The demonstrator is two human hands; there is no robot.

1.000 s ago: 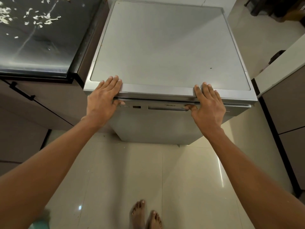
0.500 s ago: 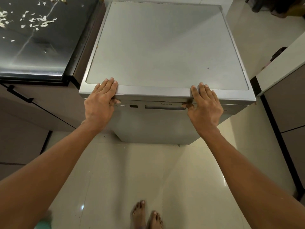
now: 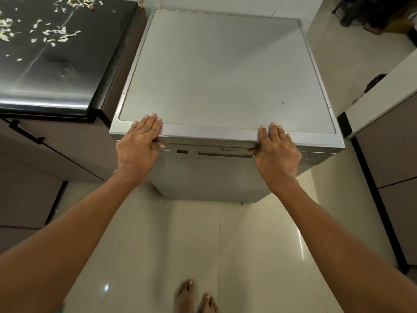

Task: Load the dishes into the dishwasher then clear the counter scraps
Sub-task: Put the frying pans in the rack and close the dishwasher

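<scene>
Both hands are on the dishwasher's [image 3: 225,71] front lip. The left hand [image 3: 137,145] lays its fingers flat over the top edge with the thumb tucked beneath, pinching the lip; the right hand [image 3: 278,152] does the same near the other corner, thumb hooked at the end of the door's recessed handle [image 3: 224,154]. So both are clamped on the front edge, palms down.

Compared with a second ago, almost nothing has shifted: same grip, same spots, and the door reads as shut with only a thin seam under the top. That suggests loading has not started; the pull is probably just beginning, and no dishes are in view.

Outward now. The dark counter [image 3: 56,71] sits tight against the machine's left side, pale scraps [image 3: 56,33] scattered across its far part, untouched. A cabinet [image 3: 388,154] stands near on the right. In front, the tiled floor [image 3: 203,240] is open, though bare feet [image 3: 196,297] stand in the door's likely swing path, so a step back may be needed.
</scene>
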